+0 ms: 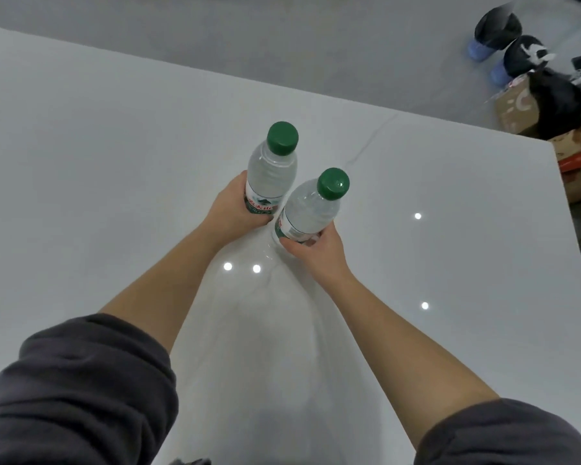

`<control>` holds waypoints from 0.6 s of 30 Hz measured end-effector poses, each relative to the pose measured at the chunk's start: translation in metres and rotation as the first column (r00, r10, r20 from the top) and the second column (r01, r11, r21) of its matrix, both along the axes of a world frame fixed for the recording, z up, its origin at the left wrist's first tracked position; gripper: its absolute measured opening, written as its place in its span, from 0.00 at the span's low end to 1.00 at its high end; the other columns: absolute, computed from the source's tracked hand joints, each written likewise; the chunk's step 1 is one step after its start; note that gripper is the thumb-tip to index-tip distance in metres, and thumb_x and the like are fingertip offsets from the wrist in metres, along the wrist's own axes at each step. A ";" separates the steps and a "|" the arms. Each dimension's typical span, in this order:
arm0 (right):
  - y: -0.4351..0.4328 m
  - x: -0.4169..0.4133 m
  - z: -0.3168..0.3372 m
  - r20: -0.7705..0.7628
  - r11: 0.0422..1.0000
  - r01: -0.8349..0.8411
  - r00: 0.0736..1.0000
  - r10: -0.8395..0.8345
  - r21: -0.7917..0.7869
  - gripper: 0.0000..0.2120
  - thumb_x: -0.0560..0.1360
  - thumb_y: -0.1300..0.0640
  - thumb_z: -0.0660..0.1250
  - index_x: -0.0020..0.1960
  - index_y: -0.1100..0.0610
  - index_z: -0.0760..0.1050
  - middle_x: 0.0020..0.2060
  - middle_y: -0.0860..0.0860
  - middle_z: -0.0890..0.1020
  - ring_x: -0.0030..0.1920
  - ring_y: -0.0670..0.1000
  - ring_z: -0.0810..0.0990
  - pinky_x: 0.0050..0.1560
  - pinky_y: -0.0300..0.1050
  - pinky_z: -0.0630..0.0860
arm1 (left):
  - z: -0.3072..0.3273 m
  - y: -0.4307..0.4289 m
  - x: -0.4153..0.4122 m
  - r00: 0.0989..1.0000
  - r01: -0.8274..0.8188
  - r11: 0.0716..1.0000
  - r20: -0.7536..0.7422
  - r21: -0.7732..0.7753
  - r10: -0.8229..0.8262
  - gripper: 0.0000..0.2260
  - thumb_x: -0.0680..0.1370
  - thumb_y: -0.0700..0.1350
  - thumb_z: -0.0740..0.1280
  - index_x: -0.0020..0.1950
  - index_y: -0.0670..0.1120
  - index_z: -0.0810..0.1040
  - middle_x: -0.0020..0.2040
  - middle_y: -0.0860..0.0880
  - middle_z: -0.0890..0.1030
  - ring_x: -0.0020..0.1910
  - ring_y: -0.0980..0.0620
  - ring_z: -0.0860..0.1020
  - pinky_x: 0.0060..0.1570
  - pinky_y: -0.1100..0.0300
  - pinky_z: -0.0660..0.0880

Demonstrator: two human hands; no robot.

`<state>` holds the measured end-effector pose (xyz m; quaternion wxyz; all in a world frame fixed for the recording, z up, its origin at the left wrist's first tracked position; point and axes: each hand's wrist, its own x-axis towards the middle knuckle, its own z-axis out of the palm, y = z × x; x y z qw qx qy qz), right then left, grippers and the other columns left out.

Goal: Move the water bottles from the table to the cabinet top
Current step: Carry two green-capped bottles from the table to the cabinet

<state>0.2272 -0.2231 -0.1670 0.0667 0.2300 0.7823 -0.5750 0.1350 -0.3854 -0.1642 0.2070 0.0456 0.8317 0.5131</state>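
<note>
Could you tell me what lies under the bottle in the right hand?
The white table lies beneath the right water bottle. The right hand covers its base, so contact with the table cannot be seen.

Glossy white table (98,196) under two green-capped water bottles (271,172).

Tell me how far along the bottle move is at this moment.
Done: nothing that shows; no cabinet top is in view. In hand: the left hand grips the farther bottle and the right hand grips the nearer bottle, both by the label, over the white table; whether they stand on it or are lifted I cannot tell. Left: carrying both to the cabinet top.
</note>
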 end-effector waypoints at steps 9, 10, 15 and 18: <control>0.022 0.113 0.008 0.136 0.989 0.143 0.980 -0.148 0.050 0.14 0.64 0.52 0.79 0.45 0.51 0.78 0.39 0.43 0.82 0.39 0.38 0.80 0.41 0.33 0.75 | 0.007 -0.001 0.109 0.985 0.170 0.984 0.046 -0.053 -0.167 0.23 0.67 0.42 0.76 0.56 0.56 0.70 0.47 0.61 0.76 0.47 0.61 0.76 0.43 0.73 0.67; 0.021 0.118 0.006 0.129 0.985 0.171 0.976 -0.174 0.034 0.14 0.64 0.53 0.79 0.46 0.52 0.78 0.39 0.44 0.83 0.39 0.39 0.81 0.41 0.35 0.76 | 0.006 0.001 0.117 0.986 0.160 0.986 0.058 -0.052 -0.157 0.24 0.68 0.42 0.76 0.56 0.57 0.69 0.47 0.63 0.76 0.46 0.63 0.75 0.42 0.75 0.66; 0.015 0.121 0.000 0.084 0.978 0.205 0.975 -0.208 0.040 0.22 0.63 0.48 0.76 0.55 0.52 0.77 0.47 0.44 0.84 0.47 0.42 0.82 0.45 0.35 0.76 | 0.010 0.017 0.137 0.991 0.114 0.990 0.081 -0.084 -0.108 0.18 0.68 0.43 0.76 0.54 0.51 0.74 0.43 0.61 0.77 0.42 0.63 0.76 0.40 0.68 0.68; 0.020 0.146 0.004 0.058 0.971 0.238 0.969 -0.239 0.020 0.21 0.66 0.51 0.77 0.56 0.51 0.76 0.48 0.44 0.83 0.48 0.41 0.82 0.43 0.30 0.75 | 0.011 0.028 0.156 0.984 0.161 0.982 0.088 -0.102 -0.152 0.20 0.68 0.45 0.77 0.58 0.47 0.76 0.44 0.58 0.78 0.42 0.61 0.77 0.39 0.71 0.68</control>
